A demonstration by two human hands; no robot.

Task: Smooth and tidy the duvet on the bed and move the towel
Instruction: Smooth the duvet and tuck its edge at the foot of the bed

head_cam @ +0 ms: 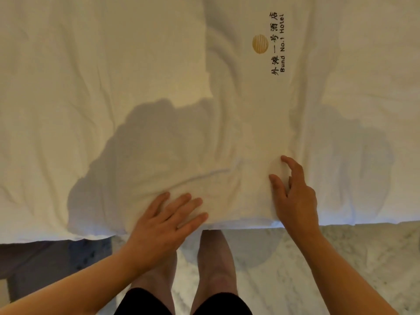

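The towel [247,123] (the strip with the hotel logo [268,44]) lies across the duvet [91,87], running from the far side to the near edge of the bed. The left hand [163,226] rests flat on its near left part, fingers straight and spread, holding nothing. The right hand [295,196] pinches a small fold at the towel's right edge between thumb and bent fingers. To shift it cleanly, I would grip both near corners evenly and lift, not drag, so the creased duvet beneath does not bunch further.
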